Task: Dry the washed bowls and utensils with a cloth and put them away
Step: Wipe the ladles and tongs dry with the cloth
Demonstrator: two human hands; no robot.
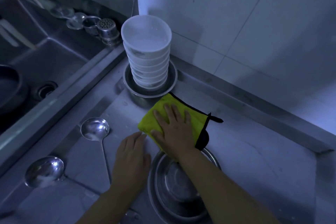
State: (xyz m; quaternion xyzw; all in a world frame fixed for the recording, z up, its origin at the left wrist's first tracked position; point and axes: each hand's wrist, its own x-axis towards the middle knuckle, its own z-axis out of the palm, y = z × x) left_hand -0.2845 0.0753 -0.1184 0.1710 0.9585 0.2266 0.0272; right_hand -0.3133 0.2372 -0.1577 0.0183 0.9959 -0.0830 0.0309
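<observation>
A folded yellow cloth (197, 120) with black trim lies on the steel counter (254, 154). My right hand (172, 129) presses flat on it, fingers spread. My left hand (131, 152) rests flat on the counter just left of the cloth, fingertips at its edge. A tall stack of several white bowls (148, 54) stands in a steel bowl (172, 83) behind the cloth. Two steel ladles lie to the left, one (94, 129) nearer the stack, the other (44, 171) nearer me. Nested steel bowls (174, 194) sit under my right forearm.
A sink basin (36, 71) with a drain (45, 91) lies to the left, a dark pan at its left edge. Steel strainers and glass lids (107, 31) line the sink's back ledge. A tiled wall (254, 23) rises behind the counter, whose raised rim runs along the right.
</observation>
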